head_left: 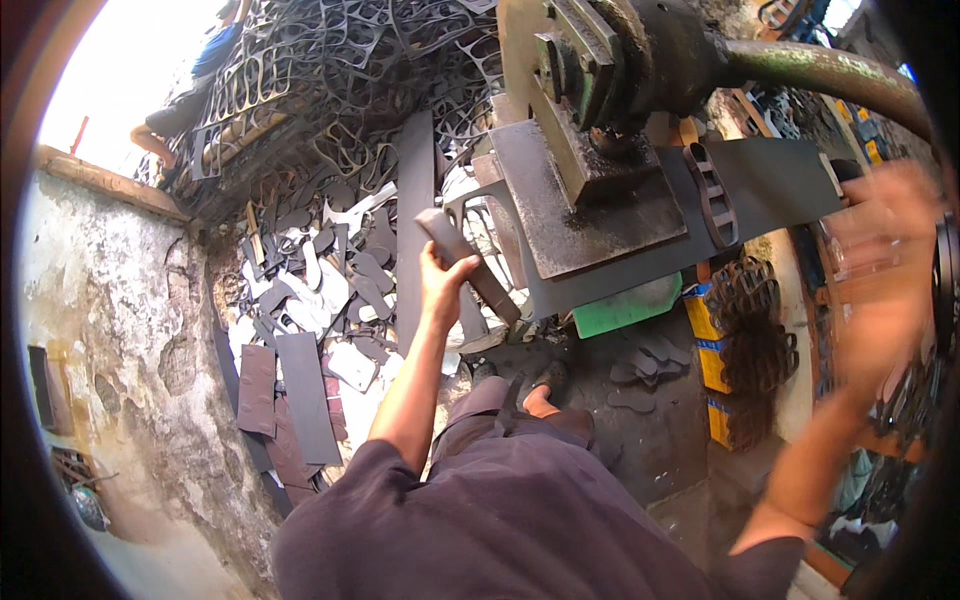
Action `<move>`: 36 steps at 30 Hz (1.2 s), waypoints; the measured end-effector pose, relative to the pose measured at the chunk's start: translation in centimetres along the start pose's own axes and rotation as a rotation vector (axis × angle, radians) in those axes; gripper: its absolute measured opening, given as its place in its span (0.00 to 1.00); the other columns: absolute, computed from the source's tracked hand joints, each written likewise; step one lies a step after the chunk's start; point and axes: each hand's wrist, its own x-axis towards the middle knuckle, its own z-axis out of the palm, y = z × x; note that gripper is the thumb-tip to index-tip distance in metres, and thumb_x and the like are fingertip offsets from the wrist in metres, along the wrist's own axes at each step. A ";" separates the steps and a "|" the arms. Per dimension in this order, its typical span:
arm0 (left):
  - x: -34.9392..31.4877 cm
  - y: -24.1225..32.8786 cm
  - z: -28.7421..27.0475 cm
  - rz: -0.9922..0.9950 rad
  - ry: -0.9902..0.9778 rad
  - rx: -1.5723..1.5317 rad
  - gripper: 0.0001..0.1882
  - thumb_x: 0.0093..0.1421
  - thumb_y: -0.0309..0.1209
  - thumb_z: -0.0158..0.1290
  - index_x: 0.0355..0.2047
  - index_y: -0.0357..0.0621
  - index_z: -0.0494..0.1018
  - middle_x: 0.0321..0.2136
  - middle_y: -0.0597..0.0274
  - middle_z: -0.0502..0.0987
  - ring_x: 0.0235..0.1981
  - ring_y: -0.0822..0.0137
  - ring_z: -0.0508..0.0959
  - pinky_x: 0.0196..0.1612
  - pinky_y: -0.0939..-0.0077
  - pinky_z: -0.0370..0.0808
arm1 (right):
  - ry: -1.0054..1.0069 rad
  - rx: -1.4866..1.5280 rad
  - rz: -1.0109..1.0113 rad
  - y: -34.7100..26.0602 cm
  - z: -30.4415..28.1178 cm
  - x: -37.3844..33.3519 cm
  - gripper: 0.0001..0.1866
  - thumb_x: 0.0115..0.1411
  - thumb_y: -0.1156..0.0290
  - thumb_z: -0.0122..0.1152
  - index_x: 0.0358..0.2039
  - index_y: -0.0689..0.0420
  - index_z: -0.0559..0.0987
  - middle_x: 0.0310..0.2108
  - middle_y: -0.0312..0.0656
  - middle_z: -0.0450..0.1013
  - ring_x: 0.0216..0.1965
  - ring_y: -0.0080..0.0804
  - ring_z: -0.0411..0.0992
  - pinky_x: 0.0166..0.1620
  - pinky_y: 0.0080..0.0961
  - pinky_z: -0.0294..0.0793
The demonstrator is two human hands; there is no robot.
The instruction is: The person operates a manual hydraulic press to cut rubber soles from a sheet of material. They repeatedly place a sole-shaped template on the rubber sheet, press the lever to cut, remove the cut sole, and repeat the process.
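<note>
My left hand (438, 285) is closed around a long, dark steel cutting die (468, 262), held tilted beside the press. My right hand (890, 225), smeared by motion, is at the far right near the end of a dark flat sheet (775, 180); its fingers are unclear. The sheet runs beneath the press's square metal plate (600, 225), and cut-out gaps show at its left end. Right of the plate, another sole-shaped cutting die (712, 195) with crossbars rests on the sheet. A green board (630, 308) juts out below.
A curved metal bar (830, 75) extends right from the press. Left lies a heap of cut soles and scraps (350, 260), with lattice offcuts (330, 80) behind. Yellow boxes (710, 360) and stacked dark dies (745, 340) stand right. Cut soles (650, 365) lie near my feet. Another person's arm (152, 142) shows upper left.
</note>
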 end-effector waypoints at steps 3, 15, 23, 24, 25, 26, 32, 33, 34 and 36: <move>-3.9 3.6 0.2 0.222 -0.241 0.245 0.66 0.43 0.33 0.77 0.73 0.43 0.42 0.60 0.48 0.66 0.59 0.52 0.72 0.62 0.56 0.72 | -0.314 0.838 0.472 -13.6 7.5 -8.9 0.14 0.62 0.59 0.66 0.36 0.59 0.81 0.32 0.53 0.79 0.35 0.56 0.77 0.40 0.50 0.74; -14.5 -6.6 8.7 0.653 -0.797 0.925 0.64 0.39 0.34 0.76 0.70 0.35 0.46 0.62 0.37 0.59 0.66 0.40 0.62 0.69 0.50 0.63 | -0.589 0.712 1.353 -24.9 18.7 -24.3 0.28 0.56 0.69 0.70 0.56 0.64 0.74 0.49 0.62 0.77 0.52 0.59 0.76 0.53 0.47 0.78; -13.9 -4.0 0.7 0.934 -1.167 0.645 0.66 0.35 0.32 0.79 0.69 0.40 0.48 0.62 0.42 0.61 0.65 0.45 0.65 0.64 0.47 0.68 | -0.570 1.280 1.945 -23.3 13.4 -40.2 0.18 0.60 0.60 0.71 0.43 0.62 0.87 0.38 0.40 0.83 0.42 0.28 0.78 0.47 0.27 0.75; -13.2 -5.1 0.5 1.002 -0.924 0.658 0.65 0.37 0.31 0.78 0.69 0.41 0.48 0.62 0.44 0.60 0.65 0.48 0.64 0.63 0.48 0.69 | -0.363 1.224 2.098 -23.1 13.8 -43.7 0.18 0.61 0.60 0.70 0.42 0.64 0.86 0.36 0.41 0.83 0.40 0.29 0.79 0.43 0.27 0.76; -12.7 -4.7 1.7 0.817 -0.800 0.769 0.64 0.38 0.30 0.77 0.70 0.41 0.47 0.62 0.46 0.59 0.65 0.50 0.64 0.62 0.48 0.70 | -0.220 1.168 2.240 -22.7 14.1 -48.1 0.21 0.63 0.59 0.69 0.44 0.67 0.84 0.39 0.43 0.83 0.39 0.30 0.79 0.41 0.28 0.77; -12.0 -4.2 2.8 0.627 -0.656 0.879 0.63 0.40 0.29 0.76 0.70 0.41 0.46 0.61 0.47 0.58 0.65 0.52 0.63 0.62 0.49 0.71 | 0.068 1.186 2.308 -22.8 14.5 -50.2 0.25 0.64 0.56 0.68 0.48 0.69 0.82 0.41 0.45 0.82 0.37 0.29 0.79 0.39 0.29 0.79; -11.0 -4.3 4.8 0.613 -0.808 0.856 0.65 0.40 0.33 0.75 0.72 0.41 0.45 0.60 0.46 0.60 0.61 0.52 0.66 0.56 0.57 0.72 | -0.497 0.712 1.801 -26.8 16.9 -48.2 0.19 0.63 0.58 0.68 0.48 0.59 0.82 0.39 0.44 0.82 0.42 0.36 0.81 0.45 0.35 0.79; -11.4 -4.7 5.7 0.600 -0.707 0.841 0.65 0.39 0.33 0.76 0.72 0.41 0.44 0.60 0.46 0.60 0.61 0.52 0.67 0.56 0.57 0.71 | -0.449 0.854 1.725 -27.8 16.2 -42.2 0.21 0.63 0.57 0.69 0.48 0.59 0.81 0.42 0.48 0.82 0.43 0.39 0.81 0.48 0.38 0.79; -12.3 -5.1 7.6 0.590 -0.623 0.814 0.66 0.39 0.33 0.76 0.72 0.41 0.44 0.61 0.46 0.60 0.61 0.53 0.67 0.56 0.58 0.71 | -0.357 0.871 1.551 -28.7 15.8 -37.9 0.27 0.62 0.54 0.70 0.54 0.58 0.77 0.50 0.52 0.78 0.51 0.47 0.77 0.54 0.42 0.77; -14.2 -3.7 13.1 0.137 -0.317 0.489 0.62 0.48 0.37 0.76 0.73 0.39 0.44 0.61 0.44 0.60 0.64 0.53 0.64 0.61 0.51 0.70 | -0.371 0.616 0.892 -26.8 13.0 -29.1 0.44 0.55 0.55 0.75 0.66 0.58 0.65 0.62 0.55 0.67 0.63 0.56 0.66 0.62 0.47 0.69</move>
